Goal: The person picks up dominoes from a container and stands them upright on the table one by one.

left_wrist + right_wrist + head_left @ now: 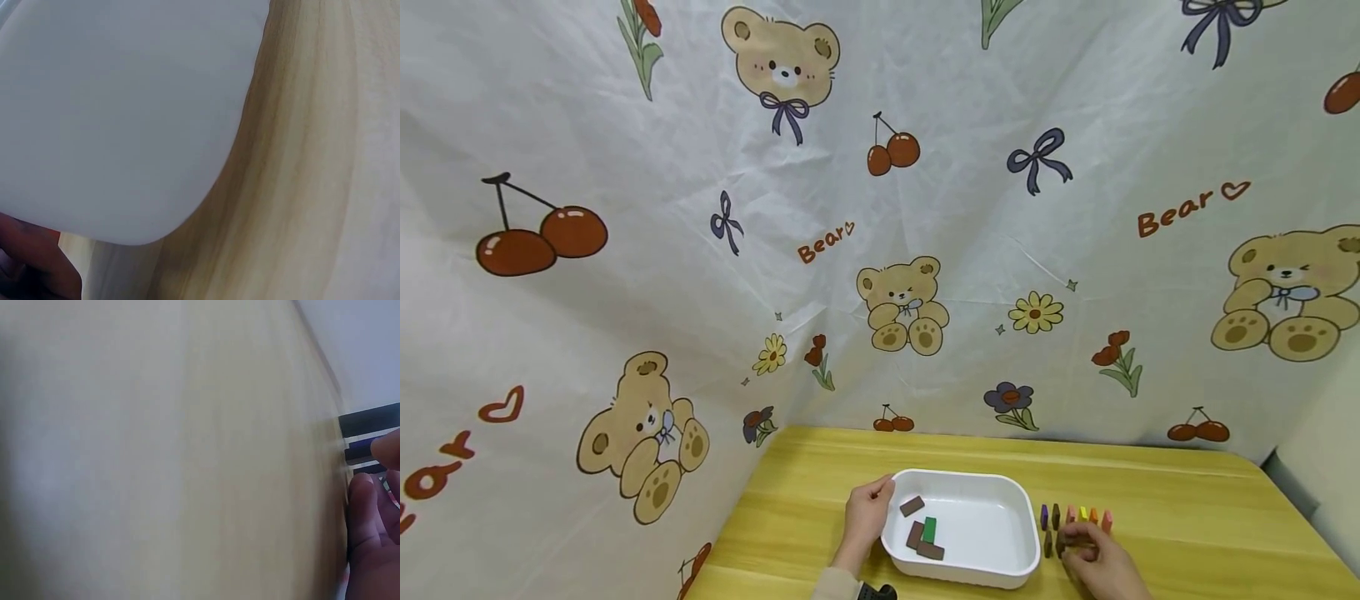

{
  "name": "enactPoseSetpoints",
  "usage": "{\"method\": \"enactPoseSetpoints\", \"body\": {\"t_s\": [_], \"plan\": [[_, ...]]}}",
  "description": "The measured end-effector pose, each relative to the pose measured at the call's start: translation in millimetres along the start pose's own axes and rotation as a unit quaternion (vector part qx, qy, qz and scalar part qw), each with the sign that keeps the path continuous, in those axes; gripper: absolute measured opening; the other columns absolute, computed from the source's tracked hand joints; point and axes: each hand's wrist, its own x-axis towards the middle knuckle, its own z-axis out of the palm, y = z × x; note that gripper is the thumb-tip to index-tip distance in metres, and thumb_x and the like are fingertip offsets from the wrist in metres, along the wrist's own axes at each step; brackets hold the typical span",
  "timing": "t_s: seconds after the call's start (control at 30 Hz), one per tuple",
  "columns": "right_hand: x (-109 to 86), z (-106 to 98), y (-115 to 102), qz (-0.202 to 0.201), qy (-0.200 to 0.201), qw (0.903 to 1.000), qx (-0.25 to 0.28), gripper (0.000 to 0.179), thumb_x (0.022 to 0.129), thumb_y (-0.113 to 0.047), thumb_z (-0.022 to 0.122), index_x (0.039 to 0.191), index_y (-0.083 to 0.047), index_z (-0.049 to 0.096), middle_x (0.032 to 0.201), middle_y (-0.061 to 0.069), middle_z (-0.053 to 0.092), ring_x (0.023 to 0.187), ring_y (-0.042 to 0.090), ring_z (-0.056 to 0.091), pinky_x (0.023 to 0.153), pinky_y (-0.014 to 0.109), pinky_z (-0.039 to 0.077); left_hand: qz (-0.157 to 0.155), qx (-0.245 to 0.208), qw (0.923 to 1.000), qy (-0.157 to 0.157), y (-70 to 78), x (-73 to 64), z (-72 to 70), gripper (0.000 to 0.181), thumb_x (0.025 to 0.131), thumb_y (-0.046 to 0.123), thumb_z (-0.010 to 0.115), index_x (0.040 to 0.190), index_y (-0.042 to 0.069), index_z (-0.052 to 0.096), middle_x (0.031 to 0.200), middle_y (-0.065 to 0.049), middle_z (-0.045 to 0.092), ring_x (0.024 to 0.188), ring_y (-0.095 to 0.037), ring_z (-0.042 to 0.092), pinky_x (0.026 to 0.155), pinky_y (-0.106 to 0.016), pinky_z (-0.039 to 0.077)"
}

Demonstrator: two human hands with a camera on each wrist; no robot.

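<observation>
A white rectangular plastic tray (970, 571) sits on the table, its pale side (125, 125) filling much of the left wrist view. My left hand (867, 512) grips the tray's left rim near the far corner. Inside the tray lie several brown blocks, one of them a brown block (912, 506) by the left wall, and a green block (929, 530). Right of the tray, small blocks stand on edge in two rows. With thumb and fingers my right hand (1105, 562) pinches a dark brown block (1061, 544) in the nearer row; another dark block (1048, 544) stands beside it.
The farther row has a purple block (1044, 517), a dark brown block (1056, 515), a yellow block (1082, 513), an orange block (1093, 516) and pink ones. A wooden table (1210, 517) extends rightward. Bear-printed cloth (955, 208) hangs behind and to the left.
</observation>
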Motion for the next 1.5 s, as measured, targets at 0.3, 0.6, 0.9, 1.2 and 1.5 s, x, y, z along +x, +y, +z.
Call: {"method": "enactPoseSetpoints", "body": {"t_s": [0.3,0.6,0.9,1.2,1.5], "plan": [[-2.9,-6.5,-0.7,0.023,-0.002,0.9996,0.017,0.048,0.087,-0.012,0.077,0.129,0.004,0.06,0.127,0.026,0.065,0.088,0.016,0.066,0.069,0.028,0.054,-0.004,0.005,1.0,0.003,2.8,-2.2,0.5,0.028,0.101,0.027,0.067,0.12,0.01,0.078,0.123,-0.012,0.075,0.11,-0.025,0.069,0.088,-0.039,0.061],[-12.5,-8.0,-18.8,0.023,0.028,0.9991,0.019,0.042,0.093,-0.014,0.07,0.13,0.003,0.061,0.125,0.02,0.067,0.089,0.015,0.065,0.071,0.028,0.055,0.017,0.015,0.9995,0.022,15.5,-10.3,-0.8,0.027,0.1,0.024,0.068,0.117,0.007,0.079,0.118,-0.014,0.077,0.104,-0.026,0.071,0.082,-0.035,0.061],[-24.4,6.6,-55.5,-0.006,0.036,0.9977,0.057,0.031,0.094,-0.007,0.07,0.123,0.002,0.065,0.114,0.015,0.07,0.083,0.011,0.062,0.069,0.022,0.055,0.011,0.012,0.9996,0.024,18.9,-13.0,-6.0,0.025,0.099,0.023,0.068,0.115,0.008,0.079,0.12,-0.014,0.076,0.115,-0.032,0.069,0.091,-0.044,0.06],[-25.3,28.5,-85.5,-0.034,0.038,0.9967,0.063,0.025,0.092,-0.007,0.073,0.116,-0.003,0.069,0.105,0.007,0.07,0.083,0.01,0.059,0.071,0.021,0.051,0.015,0.009,0.9996,0.022,43.2,-28.5,-11.1,0.027,0.099,0.019,0.067,0.116,0.002,0.078,0.119,-0.019,0.075,0.109,-0.032,0.071,0.085,-0.042,0.062],[-24.4,49.6,-109.1,-0.082,0.02,0.9941,0.069,0.02,0.086,-0.004,0.078,0.103,-0.009,0.07,0.098,0.002,0.068,0.078,0.007,0.059,0.07,0.022,0.051,0.016,0.017,0.9995,0.022,66.0,-40.2,-17.3,0.026,0.098,0.016,0.066,0.115,0.0,0.077,0.117,-0.021,0.075,0.107,-0.033,0.07,0.086,-0.042,0.061]]}}
